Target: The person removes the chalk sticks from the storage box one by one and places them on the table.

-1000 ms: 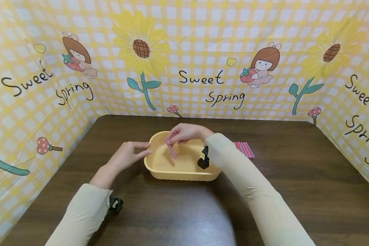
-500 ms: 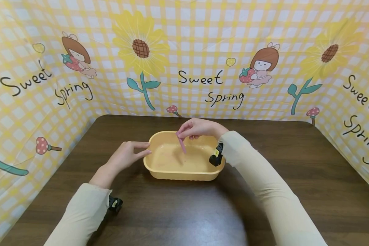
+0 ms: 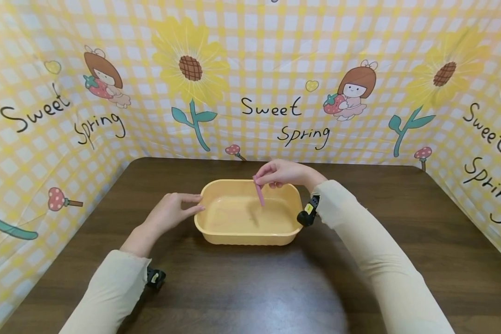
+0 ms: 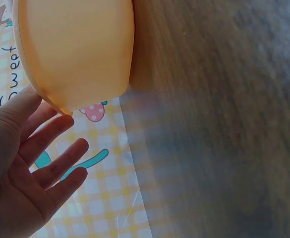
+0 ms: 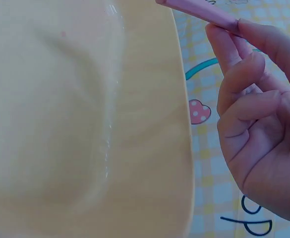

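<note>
A pale yellow oblong basin (image 3: pixel 250 239) stands on the table. Near its far rim my right hand (image 3: pixel 281 172) pinches a slim pink stick (image 3: pixel 259 192) between thumb and fingertips. The stick hangs slanted over the basin, its lower end free. In the right wrist view the pink stick (image 5: pixel 199 9) juts from the pinch, and the other fingers of the hand (image 5: pixel 259 104) are curled. At the basin's left end my left hand (image 3: pixel 169 211) rests thumb and fingertips on the rim. Its remaining fingers spread loosely in the left wrist view, beside the basin (image 4: pixel 80 54).
Inside the basin lie a stick-shaped shadow and a tiny pink speck (image 5: pixel 64 33). Under everything is a dark brown wooden table (image 3: pixel 242 283). A yellow checked cloth (image 3: pixel 271 60) with flower prints walls the back and sides. Each wrist wears a small black camera (image 3: pixel 156 277).
My right hand has moved right and slightly up, carrying the pink stick along the basin. A row of pink and red sticks at the right is now hidden behind the sleeve. The left hand stays put.
</note>
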Tool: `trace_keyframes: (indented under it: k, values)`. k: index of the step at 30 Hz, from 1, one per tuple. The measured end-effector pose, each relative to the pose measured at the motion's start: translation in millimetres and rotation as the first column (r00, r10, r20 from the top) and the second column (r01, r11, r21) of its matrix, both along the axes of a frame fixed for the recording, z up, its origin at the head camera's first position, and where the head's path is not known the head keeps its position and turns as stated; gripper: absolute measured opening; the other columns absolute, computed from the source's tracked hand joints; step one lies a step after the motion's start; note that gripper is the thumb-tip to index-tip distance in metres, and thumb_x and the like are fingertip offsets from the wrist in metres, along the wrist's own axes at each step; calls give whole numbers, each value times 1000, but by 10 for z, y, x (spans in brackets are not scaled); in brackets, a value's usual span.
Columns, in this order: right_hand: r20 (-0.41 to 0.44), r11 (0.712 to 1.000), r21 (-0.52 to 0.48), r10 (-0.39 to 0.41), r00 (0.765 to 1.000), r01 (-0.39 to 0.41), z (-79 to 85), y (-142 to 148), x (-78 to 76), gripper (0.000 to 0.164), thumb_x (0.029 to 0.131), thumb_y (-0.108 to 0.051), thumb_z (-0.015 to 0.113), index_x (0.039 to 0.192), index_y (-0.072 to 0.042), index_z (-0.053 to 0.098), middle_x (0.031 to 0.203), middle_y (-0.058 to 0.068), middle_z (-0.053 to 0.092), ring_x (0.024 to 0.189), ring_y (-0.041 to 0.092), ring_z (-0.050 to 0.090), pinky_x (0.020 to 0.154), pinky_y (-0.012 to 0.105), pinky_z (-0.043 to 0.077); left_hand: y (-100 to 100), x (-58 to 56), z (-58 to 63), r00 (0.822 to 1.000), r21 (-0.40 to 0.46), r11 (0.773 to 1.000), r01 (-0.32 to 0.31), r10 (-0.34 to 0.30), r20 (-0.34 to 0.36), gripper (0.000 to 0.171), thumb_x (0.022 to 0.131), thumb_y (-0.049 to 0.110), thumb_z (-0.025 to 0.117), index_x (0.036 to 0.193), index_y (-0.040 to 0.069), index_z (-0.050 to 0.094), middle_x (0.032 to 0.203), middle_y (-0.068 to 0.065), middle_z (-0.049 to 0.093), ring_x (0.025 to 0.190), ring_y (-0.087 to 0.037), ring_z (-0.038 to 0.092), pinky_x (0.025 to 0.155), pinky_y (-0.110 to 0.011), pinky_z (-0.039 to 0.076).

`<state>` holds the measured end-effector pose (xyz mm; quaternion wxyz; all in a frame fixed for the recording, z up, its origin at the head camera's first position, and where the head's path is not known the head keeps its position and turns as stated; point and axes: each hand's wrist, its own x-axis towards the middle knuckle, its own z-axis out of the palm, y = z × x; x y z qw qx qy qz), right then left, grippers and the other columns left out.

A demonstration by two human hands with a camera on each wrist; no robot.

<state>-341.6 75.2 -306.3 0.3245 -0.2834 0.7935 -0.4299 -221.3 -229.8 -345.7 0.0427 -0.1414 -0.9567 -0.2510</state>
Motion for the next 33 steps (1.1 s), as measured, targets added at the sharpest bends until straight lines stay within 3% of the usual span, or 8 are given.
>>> trace_keyframes:
  k: [14,23,29,33]
  values:
    - [8,997,-17,-79,997,79,-38,377,40,38,93,-22,58,120,4,56,88,-5,69,53,6,44,48,18,32,-14,3,-27,1000,16,1000,-10,10,15,40,86,28,67,118,4,65,120,-14,64,119,-35,55,102,-52,43]
    - [27,988,-21,-152,988,153,-88,599,89,37,92,-25,60,118,2,58,78,-5,64,55,7,43,52,18,36,-11,4,-16,1000,18,1000,-5,4,27,44,86,33,66,118,4,64,120,-15,64,119,-37,54,102,-53,42]
    - [66,981,-77,-176,982,181,-94,754,130,37,93,-21,57,119,6,55,73,-6,62,54,4,44,50,18,36,-6,2,-12,1000,21,1000,-3,2,29,45,86,35,65,118,4,64,121,-15,64,119,-37,54,101,-54,42]
    - [64,973,-80,-212,975,217,-90,893,158,26,93,-22,58,111,-5,60,76,-7,63,54,4,45,50,18,38,-3,-1,-8,1000,23,1000,-5,4,28,44,86,34,66,118,4,65,120,-15,64,120,-37,54,101,-54,42]
